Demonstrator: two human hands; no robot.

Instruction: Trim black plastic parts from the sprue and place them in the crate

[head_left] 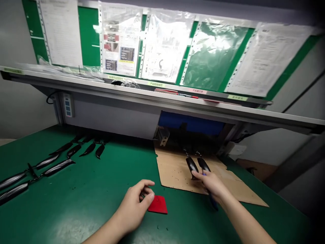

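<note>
My right hand (212, 183) is closed around a blue-handled tool (213, 202); its working end is mostly hidden. The thumb and fingertips reach the near end of a glossy black, ridged blade-shaped part (192, 164). Whether they grip that part too, I cannot tell. Beside it a second such black part (203, 164) lies on a cardboard sheet (175, 174). My left hand (134, 205) hovers over the green table with thumb and forefinger apart, holding nothing. A red square pad (158, 204) lies just right of its thumb.
Several similar black parts (58, 166) lie along the table's left side. A small metal block (163, 135) stands at the cardboard's back edge, near a dark opening with a blue panel (190, 122). A shelf (142, 93) with documents above it spans the back.
</note>
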